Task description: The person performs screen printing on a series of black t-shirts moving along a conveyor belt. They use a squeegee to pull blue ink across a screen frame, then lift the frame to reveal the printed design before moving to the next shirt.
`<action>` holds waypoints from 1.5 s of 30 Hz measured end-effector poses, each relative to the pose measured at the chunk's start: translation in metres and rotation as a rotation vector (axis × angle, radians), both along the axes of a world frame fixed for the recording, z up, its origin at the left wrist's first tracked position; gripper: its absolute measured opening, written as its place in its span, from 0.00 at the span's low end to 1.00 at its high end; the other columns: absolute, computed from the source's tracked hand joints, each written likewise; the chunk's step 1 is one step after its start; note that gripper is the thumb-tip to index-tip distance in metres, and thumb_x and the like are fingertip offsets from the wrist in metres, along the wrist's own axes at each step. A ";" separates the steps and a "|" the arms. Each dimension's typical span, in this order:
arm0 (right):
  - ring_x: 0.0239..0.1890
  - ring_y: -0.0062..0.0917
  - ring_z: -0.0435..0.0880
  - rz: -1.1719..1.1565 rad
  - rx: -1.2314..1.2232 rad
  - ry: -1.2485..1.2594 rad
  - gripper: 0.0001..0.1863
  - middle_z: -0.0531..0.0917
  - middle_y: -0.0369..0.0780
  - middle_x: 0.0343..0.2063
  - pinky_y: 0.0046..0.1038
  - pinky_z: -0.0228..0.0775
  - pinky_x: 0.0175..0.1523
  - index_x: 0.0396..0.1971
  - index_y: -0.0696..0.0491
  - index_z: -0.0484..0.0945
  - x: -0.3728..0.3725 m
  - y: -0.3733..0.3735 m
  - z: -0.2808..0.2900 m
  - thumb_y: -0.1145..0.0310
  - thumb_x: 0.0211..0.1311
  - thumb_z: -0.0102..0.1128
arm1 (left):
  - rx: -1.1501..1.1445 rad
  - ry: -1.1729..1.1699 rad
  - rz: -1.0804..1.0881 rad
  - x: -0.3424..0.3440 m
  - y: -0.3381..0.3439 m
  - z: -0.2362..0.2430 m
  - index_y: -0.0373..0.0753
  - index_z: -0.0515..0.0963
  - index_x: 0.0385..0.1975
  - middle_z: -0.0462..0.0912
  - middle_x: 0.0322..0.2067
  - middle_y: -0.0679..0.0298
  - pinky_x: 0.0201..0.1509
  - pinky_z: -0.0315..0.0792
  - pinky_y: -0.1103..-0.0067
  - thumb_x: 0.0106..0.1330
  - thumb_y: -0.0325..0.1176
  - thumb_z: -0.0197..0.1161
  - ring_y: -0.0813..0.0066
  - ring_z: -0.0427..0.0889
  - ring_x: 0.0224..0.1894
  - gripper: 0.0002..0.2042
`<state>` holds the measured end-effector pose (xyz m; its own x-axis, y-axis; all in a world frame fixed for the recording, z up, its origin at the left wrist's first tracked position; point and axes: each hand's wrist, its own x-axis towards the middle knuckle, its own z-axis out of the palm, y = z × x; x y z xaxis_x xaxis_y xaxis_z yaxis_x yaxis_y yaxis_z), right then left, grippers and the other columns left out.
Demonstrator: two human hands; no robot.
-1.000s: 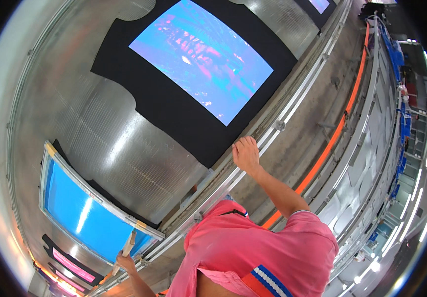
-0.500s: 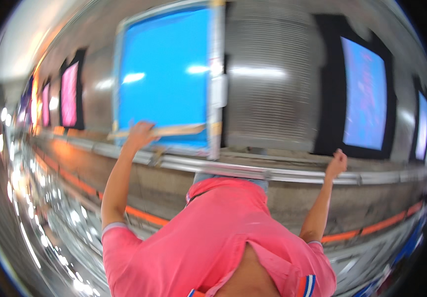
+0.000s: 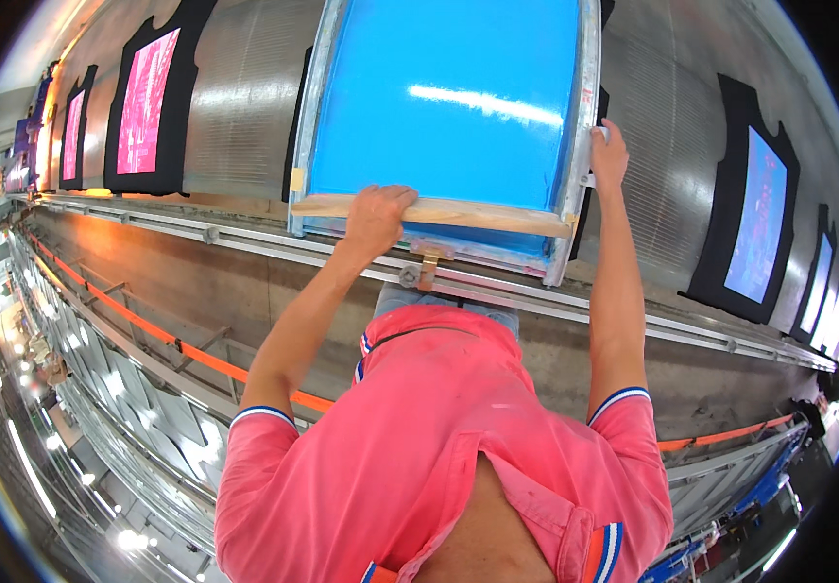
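A printing screen (image 3: 448, 126) with glossy blue mesh in a pale metal frame lies in front of me on the long table. Across its near end rests a squeegee (image 3: 482, 216) with a wooden handle bar. My left hand (image 3: 378, 219) is wrapped over the left part of that squeegee. At the right side of the screen, my right hand (image 3: 610, 154) has its fingers closed around the edge of the frame. Whatever part of the edge lies inside its grip is mostly hidden. A brass-coloured clamp piece (image 3: 427, 269) sits on the rail below the screen.
Black shirt pieces with pink prints (image 3: 150, 102) lie on the table at the left. Others with blue-violet prints (image 3: 757, 216) lie at the right. A metal rail (image 3: 526, 299) runs along the table's near edge. Behind me stretches an orange bar (image 3: 147, 325) beside grey racks.
The screen now appears farther right in my view, with the squeegee and my left hand. My right hand has come from beside a blue-printed shirt piece to the frame's right edge.
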<state>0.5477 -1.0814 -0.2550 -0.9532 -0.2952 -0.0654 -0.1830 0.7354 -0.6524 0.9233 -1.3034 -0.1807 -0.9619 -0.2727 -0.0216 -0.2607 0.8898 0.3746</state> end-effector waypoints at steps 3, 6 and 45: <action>0.52 0.47 0.83 -0.016 0.013 -0.031 0.19 0.86 0.48 0.48 0.43 0.72 0.56 0.55 0.45 0.81 0.005 -0.010 0.003 0.61 0.66 0.54 | 0.057 0.051 0.045 0.019 0.012 -0.009 0.40 0.83 0.44 0.87 0.44 0.59 0.51 0.75 0.65 0.52 0.21 0.61 0.60 0.85 0.46 0.18; 0.51 0.46 0.84 -0.063 0.044 -0.119 0.16 0.87 0.47 0.46 0.43 0.72 0.55 0.49 0.44 0.83 0.005 -0.019 0.007 0.62 0.64 0.54 | 0.059 0.013 0.078 0.028 0.014 -0.008 0.42 0.84 0.42 0.88 0.41 0.58 0.46 0.77 0.63 0.50 0.22 0.62 0.60 0.85 0.44 0.17; 0.45 0.45 0.86 0.748 0.558 0.322 0.15 0.87 0.47 0.38 0.46 0.78 0.50 0.40 0.51 0.85 -0.200 -0.247 0.092 0.70 0.53 0.55 | -0.141 -0.227 0.042 -0.341 -0.349 0.021 0.49 0.89 0.42 0.89 0.35 0.54 0.47 0.80 0.61 0.50 0.43 0.74 0.53 0.87 0.41 0.17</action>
<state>0.3482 -1.3286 -0.1630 -0.5302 -0.8347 -0.1492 -0.8342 0.5449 -0.0843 0.5827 -1.6523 -0.1593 -0.9246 -0.3274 -0.1946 -0.3613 0.9158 0.1756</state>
